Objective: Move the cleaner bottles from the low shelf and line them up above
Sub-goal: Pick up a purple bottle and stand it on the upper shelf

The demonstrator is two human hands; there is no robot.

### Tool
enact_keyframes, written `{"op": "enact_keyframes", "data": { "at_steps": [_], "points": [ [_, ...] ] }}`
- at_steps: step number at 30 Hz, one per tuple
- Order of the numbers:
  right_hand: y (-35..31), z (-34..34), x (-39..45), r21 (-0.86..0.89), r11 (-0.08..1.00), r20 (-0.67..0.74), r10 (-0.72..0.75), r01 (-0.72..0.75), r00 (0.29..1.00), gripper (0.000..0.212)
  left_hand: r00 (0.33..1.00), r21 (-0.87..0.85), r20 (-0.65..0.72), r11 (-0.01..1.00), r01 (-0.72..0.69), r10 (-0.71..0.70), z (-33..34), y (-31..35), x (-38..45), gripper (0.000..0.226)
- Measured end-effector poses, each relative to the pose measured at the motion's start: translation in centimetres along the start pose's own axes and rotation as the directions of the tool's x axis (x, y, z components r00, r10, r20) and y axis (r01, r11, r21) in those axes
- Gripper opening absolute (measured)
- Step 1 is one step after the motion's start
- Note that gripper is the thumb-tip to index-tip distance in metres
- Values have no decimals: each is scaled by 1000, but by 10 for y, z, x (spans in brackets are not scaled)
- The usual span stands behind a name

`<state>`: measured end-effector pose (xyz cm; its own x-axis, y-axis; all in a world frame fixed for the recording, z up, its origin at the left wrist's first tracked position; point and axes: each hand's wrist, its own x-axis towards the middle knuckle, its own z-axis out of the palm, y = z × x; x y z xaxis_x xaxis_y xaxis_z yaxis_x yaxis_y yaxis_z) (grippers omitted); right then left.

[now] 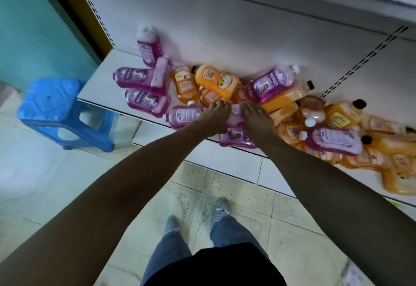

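Both hands clamp one purple bottle (235,126) at the front edge of the low shelf (99,87): the left hand (213,117) curls round its left flank, the right hand (258,119) round its right. Its long axis runs between the two grips, base toward the person and overhanging the edge; the neck end, beyond the fingers, is hidden. Orange bottles (216,81) lie jumbled just beyond the knuckles, with more purple ones to either side.
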<state>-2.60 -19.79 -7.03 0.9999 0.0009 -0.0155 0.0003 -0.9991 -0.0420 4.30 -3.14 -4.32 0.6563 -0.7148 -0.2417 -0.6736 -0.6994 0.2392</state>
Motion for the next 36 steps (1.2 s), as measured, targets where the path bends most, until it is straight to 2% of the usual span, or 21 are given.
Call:
{"op": "enact_keyframes", "data": {
  "at_steps": [2,4,5,7,10,13,16,20,24,28,32,34,36],
  "points": [
    [0,-15,-14,148,988,-131,-15,35,991,61,999,-120,1,992,-32,32,-21,5,-10,79],
    [-5,-40,-32,359,932,-224,36,48,974,51,997,-214,14,974,-70,74,-46,11,-23,67],
    [-9,-54,-41,446,894,-231,77,35,970,48,994,-260,12,960,-102,109,-61,16,-32,63],
    [-15,-76,-65,595,804,-158,142,-21,977,46,982,-370,-16,911,-179,187,-88,28,-51,64],
    [-25,-108,-113,776,625,-101,250,-81,963,57,966,-609,-152,750,-258,209,-126,51,-78,67],
    [-45,-155,-169,941,326,-59,414,-87,908,66,926,-751,-194,558,-353,325,-151,79,-116,66],
    [-59,-206,-222,974,225,-135,493,25,860,69,843,-783,-216,429,-451,492,-159,118,-152,88],
    [-59,-265,-277,956,257,-271,587,141,763,89,724,-794,-263,283,-538,638,-157,184,-172,119],
    [-44,-303,-316,909,385,-383,621,160,684,86,677,-785,-366,179,-593,638,-159,245,-177,122],
    [2,-329,-348,848,530,-403,628,12,666,89,620,-736,-444,132,-664,648,-163,308,-162,117],
    [65,-355,-376,717,681,-446,615,-152,650,106,567,-687,-490,107,-719,662,-173,381,-134,113],
    [101,-370,-392,622,762,-520,574,-180,632,109,540,-655,-514,102,-748,667,-180,422,-121,112],
    [137,-386,-409,579,796,-559,545,-177,624,109,539,-644,-504,122,-755,675,-186,459,-107,115]
  ]
}}
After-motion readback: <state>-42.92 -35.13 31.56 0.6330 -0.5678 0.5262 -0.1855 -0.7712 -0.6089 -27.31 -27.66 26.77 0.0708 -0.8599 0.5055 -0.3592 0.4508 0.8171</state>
